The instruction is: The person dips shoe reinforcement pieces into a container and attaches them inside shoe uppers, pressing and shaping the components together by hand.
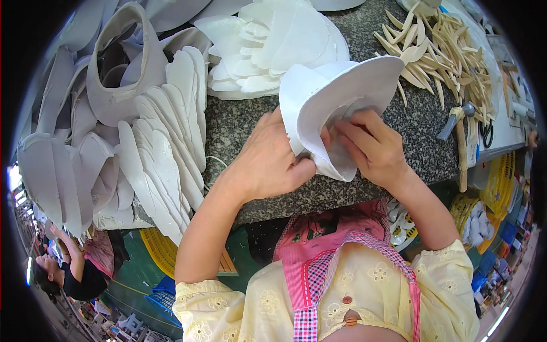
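Shell [342, 97], white, held over the surface [424, 139] near a white stack [279, 43]. Left hand [265, 157]: grip closed on its edge. Right hand [376, 145]: fingers bent inside the hollow, pinch impossible to tell. Uneven pressure might crease the rim.

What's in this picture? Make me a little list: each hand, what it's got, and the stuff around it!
Left hand: the left hand grips the lower left side of a white curved piece
Right hand: the right hand has its fingers inside the piece's fold
Table: speckled grey worktop
Left: stacked white pieces
Far right: pile of pale curved strips
Tool: hammer with wooden handle, right
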`<state>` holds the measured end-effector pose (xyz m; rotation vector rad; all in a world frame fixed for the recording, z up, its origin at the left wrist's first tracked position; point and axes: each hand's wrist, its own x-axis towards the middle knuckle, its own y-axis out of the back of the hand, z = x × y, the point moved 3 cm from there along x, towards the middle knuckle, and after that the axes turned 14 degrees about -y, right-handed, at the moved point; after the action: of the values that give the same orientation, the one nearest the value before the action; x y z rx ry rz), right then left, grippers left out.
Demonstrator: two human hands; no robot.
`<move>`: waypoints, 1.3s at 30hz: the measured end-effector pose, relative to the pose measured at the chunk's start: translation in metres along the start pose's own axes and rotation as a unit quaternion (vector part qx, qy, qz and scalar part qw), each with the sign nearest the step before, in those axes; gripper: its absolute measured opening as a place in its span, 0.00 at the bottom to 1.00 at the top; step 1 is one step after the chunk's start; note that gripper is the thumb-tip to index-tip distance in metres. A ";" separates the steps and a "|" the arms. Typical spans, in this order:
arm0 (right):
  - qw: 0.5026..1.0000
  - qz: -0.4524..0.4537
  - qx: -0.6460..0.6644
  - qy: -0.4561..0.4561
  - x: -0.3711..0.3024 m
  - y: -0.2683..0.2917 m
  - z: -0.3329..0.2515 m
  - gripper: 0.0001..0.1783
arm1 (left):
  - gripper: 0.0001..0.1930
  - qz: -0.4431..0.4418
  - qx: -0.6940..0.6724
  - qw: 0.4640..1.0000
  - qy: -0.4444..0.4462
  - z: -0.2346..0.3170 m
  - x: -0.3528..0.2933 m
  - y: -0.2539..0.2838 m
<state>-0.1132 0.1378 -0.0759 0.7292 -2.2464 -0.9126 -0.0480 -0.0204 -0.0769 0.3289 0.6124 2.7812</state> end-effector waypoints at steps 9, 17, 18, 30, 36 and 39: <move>0.873 -0.148 0.455 -0.088 -0.004 0.015 -0.007 0.20 | 0.19 0.024 -0.078 0.996 0.038 0.037 0.011 0.019; 0.599 -0.039 0.757 -0.257 -0.023 0.038 -0.042 0.23 | 0.24 0.289 0.356 0.847 -0.269 0.121 -0.002 -0.024; 0.567 -0.035 0.775 -0.278 -0.027 0.039 -0.046 0.25 | 0.23 0.313 0.336 0.849 -0.261 0.117 -0.002 -0.030; 0.483 0.029 0.837 -0.257 -0.048 0.020 -0.040 0.27 | 0.13 0.331 0.272 0.893 -0.137 0.114 -0.004 -0.048; 0.614 0.021 0.746 -0.259 -0.044 0.027 -0.035 0.29 | 0.10 0.285 0.256 0.915 -0.129 0.114 -0.005 -0.035; 0.628 -0.015 0.735 -0.256 -0.042 0.026 -0.027 0.30 | 0.10 0.228 0.183 0.949 -0.117 0.108 0.000 -0.022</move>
<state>-0.0729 0.1707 -0.0545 1.1831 -3.1882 1.2309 -0.0137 0.0398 0.0094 0.9759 1.1115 2.9642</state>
